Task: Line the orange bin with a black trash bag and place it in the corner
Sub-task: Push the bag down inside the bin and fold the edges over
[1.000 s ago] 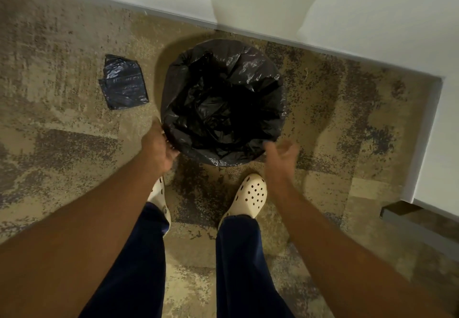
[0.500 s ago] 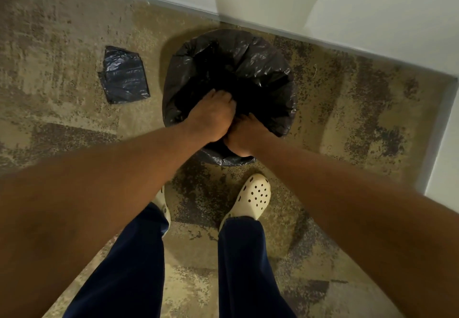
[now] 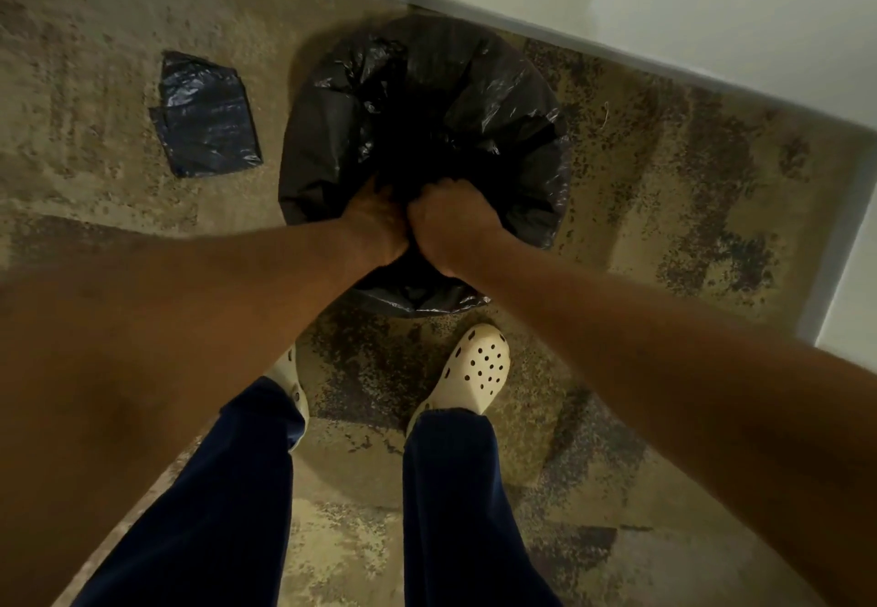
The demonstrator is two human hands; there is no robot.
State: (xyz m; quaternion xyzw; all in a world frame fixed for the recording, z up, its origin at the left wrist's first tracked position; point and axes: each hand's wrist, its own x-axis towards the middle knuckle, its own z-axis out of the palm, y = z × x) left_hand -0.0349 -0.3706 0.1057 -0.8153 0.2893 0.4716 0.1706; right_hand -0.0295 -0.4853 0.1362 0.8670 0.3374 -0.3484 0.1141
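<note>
Plastic of the black trash bag [image 3: 479, 98], thin, soft and probably slippery, covers the bin on the carpet [image 3: 95, 37] beside the wall, where left hand [image 3: 375, 227] and right hand [image 3: 451, 222] bunch its near edge in closed fists, so better hold is probably the stiff rim underneath.

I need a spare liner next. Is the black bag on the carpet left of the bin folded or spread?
Folded: the spare bag lies as a small flat square on the carpet.

Our left hand's [image 3: 375, 227] fingertips buried in the black trash bag [image 3: 493, 98], right hand's [image 3: 451, 227] fingers curled from our view, bin under the plastic unseen, left shoe [image 3: 290, 381] half behind our forearm, forearms blurred.
</note>
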